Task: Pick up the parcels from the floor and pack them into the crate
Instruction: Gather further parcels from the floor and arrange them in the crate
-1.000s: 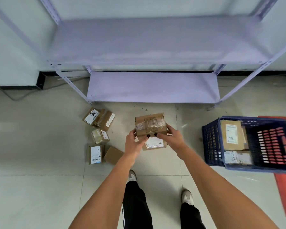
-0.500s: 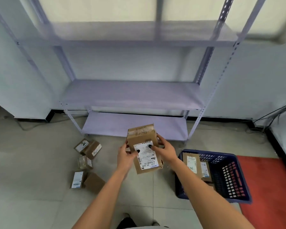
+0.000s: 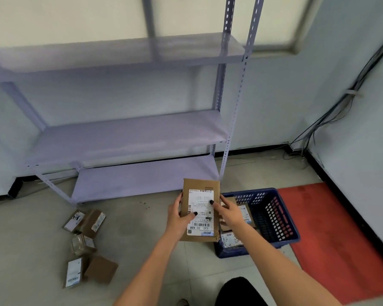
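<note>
Raised off the floor a second ago, the parcel [image 3: 200,209] is now upright, long axis vertical, gripped by both hands, left [image 3: 178,217] and right [image 3: 229,212]; the crate [image 3: 281,219] lies just right, nearer the right hand.

Open crate [image 3: 281,219] top, right half free

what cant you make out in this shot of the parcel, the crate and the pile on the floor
Head view only:
- Crate contents: the held parcel and right hand cover its near-left part, so no count.
- Held parcel's back: faces away; left hand covers one edge.
- Floor parcels: labels too small and blurred.
- Shelf: left end cut off, blurred.
</note>
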